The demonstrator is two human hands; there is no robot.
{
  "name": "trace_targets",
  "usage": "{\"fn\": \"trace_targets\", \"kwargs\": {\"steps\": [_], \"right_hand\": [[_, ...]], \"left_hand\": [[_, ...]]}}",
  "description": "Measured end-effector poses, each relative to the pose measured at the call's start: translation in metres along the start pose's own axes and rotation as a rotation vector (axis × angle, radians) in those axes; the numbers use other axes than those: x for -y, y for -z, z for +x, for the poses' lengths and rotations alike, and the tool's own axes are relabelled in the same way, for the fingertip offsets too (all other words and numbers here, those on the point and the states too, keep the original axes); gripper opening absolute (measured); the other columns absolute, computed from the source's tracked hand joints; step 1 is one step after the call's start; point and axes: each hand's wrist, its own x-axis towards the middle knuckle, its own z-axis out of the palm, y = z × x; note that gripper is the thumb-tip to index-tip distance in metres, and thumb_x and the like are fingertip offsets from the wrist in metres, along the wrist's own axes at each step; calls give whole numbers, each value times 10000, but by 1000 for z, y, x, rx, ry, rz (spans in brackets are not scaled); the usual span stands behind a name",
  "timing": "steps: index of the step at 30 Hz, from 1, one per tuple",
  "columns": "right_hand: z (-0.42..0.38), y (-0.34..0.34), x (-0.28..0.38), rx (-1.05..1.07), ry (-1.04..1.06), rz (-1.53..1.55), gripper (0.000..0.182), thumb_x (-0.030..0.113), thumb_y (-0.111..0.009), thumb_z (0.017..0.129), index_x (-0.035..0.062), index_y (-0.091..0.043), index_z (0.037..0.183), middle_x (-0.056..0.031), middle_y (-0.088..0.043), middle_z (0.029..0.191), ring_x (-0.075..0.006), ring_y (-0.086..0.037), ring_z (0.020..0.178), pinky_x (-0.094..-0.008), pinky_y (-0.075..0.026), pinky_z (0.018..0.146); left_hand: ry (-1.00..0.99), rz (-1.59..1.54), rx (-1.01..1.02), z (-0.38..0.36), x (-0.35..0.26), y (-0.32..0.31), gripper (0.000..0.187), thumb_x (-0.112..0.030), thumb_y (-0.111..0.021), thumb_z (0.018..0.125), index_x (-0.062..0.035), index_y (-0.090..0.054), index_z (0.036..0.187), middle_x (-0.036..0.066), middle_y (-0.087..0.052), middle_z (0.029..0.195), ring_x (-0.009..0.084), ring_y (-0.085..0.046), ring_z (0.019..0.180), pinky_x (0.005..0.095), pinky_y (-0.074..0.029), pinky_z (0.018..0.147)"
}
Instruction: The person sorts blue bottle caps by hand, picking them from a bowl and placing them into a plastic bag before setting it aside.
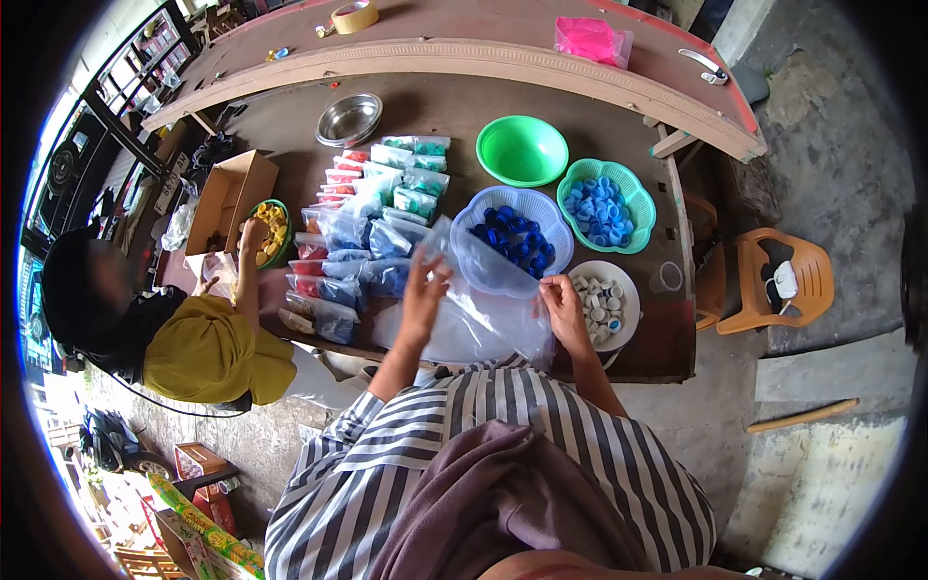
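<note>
Holding a clear flat plastic bag [483,266], partly overlapping a pale-blue scalloped plastic bowl [527,200];
pinched between fingers of right hand [567,313]; close by left hand [423,298] (fingers blurred; cannot tell whether clamped or apart).

Thin translucent plastic bag [476,259]: lifted, slanted, film overlapping near side of pale-blue scalloped plastic basin [552,215]. Clear wrinkled plastic film [483,333] spread just nearside of basin; can't tell if same piece.
</note>
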Motion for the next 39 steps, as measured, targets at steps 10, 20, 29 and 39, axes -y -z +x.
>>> {"fn": "trace_targets", "kwargs": {"steps": [10, 20, 29, 39], "right_hand": [[-7, -15, 11, 241, -163, 158, 331, 75, -537, 991, 18, -448, 1305, -126, -652, 1065, -165, -647, 966, -285, -519, 847], [-6, -20, 0, 143, -28, -1, 308, 18, -685, 878, 0, -543, 1151, -50, -628, 805, -98, -611, 727, -245, -499, 669], [-7, -25, 0, 65, -87, -91, 390, 187, -798, 818, 11, -576, 1086, 10, -556, 746, -59, -510, 684, -232, -437, 615], [-7, -18, -1, 69, 8, -272, 370, -42, -691, 772, 53, -604, 1119, 4, -506, 749, -104, -504, 674, -260, -445, 638]], "left_hand": [[-282, 613, 440, -30, -7, -59, 403, -218, -846, 737, 16, -623, 978, 132, -605, 945, 252, -664, 789, 334, -560, 702], [-272, 661, 447, -27, 9, -55, 428, -197, -876, 705, 18, -571, 915, 122, -615, 930, 212, -693, 791, 309, -572, 696], [-136, 561, 403, -26, 11, -57, 371, -118, -808, 772, 24, -512, 946, 133, -680, 842, 210, -705, 763, 318, -556, 665], [-264, 675, 164, -13, 15, -34, 188, 77, -658, 721, -2, -564, 864, 136, -669, 930, 269, -686, 783, 350, -539, 678]]}}
